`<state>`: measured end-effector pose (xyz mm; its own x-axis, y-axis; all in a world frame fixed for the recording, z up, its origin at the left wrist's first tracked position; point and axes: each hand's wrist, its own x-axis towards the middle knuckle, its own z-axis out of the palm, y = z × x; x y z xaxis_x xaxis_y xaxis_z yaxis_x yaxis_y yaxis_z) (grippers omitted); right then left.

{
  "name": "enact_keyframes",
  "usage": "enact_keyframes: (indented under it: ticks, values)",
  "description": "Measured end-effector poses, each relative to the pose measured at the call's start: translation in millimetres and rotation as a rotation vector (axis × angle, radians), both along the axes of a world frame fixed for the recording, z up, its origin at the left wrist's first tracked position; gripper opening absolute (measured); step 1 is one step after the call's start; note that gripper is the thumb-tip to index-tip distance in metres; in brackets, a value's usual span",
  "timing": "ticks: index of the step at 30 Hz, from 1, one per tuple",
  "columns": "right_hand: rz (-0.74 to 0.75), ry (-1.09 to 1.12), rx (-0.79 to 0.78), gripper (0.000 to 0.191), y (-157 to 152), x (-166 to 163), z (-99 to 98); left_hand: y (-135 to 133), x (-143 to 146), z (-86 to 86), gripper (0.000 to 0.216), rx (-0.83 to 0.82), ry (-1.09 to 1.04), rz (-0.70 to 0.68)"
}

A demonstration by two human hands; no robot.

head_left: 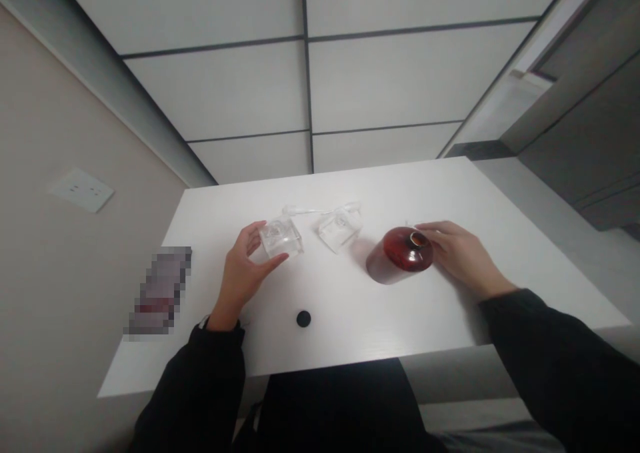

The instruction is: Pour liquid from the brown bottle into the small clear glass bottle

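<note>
When viewing from near edge of table [360, 333], find apparently upright bottle [397, 256] just left of part-curled right hand [461, 252], cannot confirm grip; find box [281, 238] farther left, held by half-open left hand [243, 266].

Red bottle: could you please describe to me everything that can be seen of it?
The bottle looks deep red, glossy and round-bodied, of tinted glass or plastic; I cannot tell which. A pale-rimmed mouth shows at the top, uncapped. It appears roughly upright, perhaps slightly tilted, right of the middle of the white table; whether its base touches the table is unclear. The right hand holds it at its right side.
</note>
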<state>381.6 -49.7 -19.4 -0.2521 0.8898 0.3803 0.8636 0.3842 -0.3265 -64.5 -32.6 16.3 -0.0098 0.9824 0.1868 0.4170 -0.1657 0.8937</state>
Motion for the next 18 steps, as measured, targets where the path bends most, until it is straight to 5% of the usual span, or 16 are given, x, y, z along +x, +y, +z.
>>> enact_keyframes:
  ticks: [4, 9, 13, 18]
  values:
    - [-0.008, -0.013, 0.051, 0.026, -93.1, 7.4, -1.2, -3.0, 2.2, 2.2, 0.079, -0.009, 0.010, -0.012]
    - [0.105, 0.060, -0.013, 0.046, -173.6, -61.9, 4.0, -4.5, 4.2, 3.0, 0.079, 0.005, -0.010, -0.022]
    - [0.314, 0.079, -0.190, 0.073, -168.2, -128.2, 22.0, -3.3, 1.5, 0.8, 0.078, 0.027, -0.031, 0.007]
    - [0.484, 0.078, -0.286, 0.088, -113.7, -167.3, 31.1, -4.6, -2.9, 1.2, 0.077, 0.073, -0.031, 0.045]
